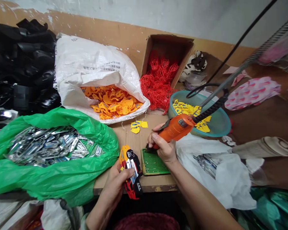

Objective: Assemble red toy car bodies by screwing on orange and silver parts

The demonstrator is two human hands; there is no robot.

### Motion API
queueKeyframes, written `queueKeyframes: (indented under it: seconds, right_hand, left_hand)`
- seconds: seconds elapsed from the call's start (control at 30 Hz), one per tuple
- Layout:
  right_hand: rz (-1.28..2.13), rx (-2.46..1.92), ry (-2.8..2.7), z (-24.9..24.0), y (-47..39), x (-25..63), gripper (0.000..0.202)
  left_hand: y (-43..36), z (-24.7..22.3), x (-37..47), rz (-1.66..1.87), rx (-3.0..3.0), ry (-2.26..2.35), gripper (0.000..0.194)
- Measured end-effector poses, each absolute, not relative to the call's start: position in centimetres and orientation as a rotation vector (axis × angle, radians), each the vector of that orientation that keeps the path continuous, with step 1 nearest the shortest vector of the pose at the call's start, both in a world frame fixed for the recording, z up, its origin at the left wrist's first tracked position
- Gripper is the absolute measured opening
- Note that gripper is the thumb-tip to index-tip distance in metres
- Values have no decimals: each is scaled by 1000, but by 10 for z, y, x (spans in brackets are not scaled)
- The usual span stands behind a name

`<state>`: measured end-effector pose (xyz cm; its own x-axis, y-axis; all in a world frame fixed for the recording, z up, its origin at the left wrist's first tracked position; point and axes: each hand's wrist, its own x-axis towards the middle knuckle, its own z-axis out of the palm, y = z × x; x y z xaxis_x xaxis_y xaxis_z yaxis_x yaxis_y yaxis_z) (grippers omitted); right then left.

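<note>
My left hand (116,180) is closed around a toy car body (131,171) in orange, black, silver and red, its thumb lying on the silver part. My right hand (165,147) grips an orange electric screwdriver (176,127), whose tip end points down and left over a green perforated tray (156,163). Small bits too tiny to make out lie in that tray. The car and the tool are apart. A few yellow pieces (139,125) rest on the cardboard beyond the tray.
Around stand a green bag (93,127) of silver pieces, a white sack (91,57) of orange parts, a cardboard box (175,41) of red frames, a teal basin (220,123) of yellow pieces and a white plastic bag (235,179). Black parts (21,64) pile up left; a cable (247,60) hangs right.
</note>
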<state>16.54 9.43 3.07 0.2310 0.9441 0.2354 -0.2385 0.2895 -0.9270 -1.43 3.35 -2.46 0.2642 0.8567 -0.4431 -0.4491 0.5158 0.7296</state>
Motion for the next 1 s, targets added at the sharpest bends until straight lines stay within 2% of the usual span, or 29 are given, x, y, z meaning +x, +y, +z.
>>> queueKeyframes:
  seconds: [0.37, 0.53, 0.7, 1.0]
  right_hand:
    - [979, -932, -1014, 33, 96, 163, 24]
    - [974, -791, -889, 72, 88, 160, 21]
    - [1150, -657, -891, 107, 68, 147, 19]
    - [1226, -584, -983, 96, 56, 134, 21]
  left_hand:
    - [36, -17, -15, 919, 502, 917, 38]
    - [37, -6, -14, 926, 441, 881, 42]
    - [36, -6, -16, 930, 444, 868, 44]
    - [36, -7, -16, 956, 482, 824, 43]
